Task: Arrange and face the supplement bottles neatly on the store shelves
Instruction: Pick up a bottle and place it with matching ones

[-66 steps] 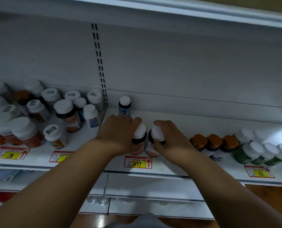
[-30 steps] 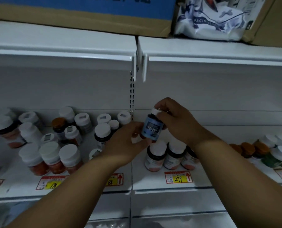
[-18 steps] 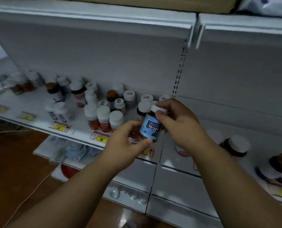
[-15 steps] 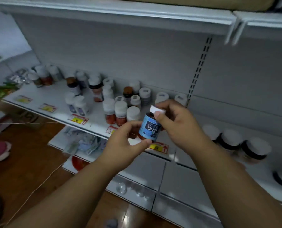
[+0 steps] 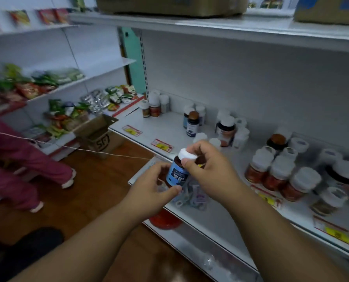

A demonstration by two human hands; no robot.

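Blue-labelled bottle (image 5: 177,173) — white cap, tilted, held.

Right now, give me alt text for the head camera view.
Both hands hold a blue-label bottle before a white shelf of bottles: left hand on its body, right hand on its white cap.

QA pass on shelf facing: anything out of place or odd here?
Yes. The bottles on the shelf stand in loose scattered clusters, not rows. The blue-label bottle is off the shelf, tilted, held by the left hand and right hand. A string crosses the aisle.
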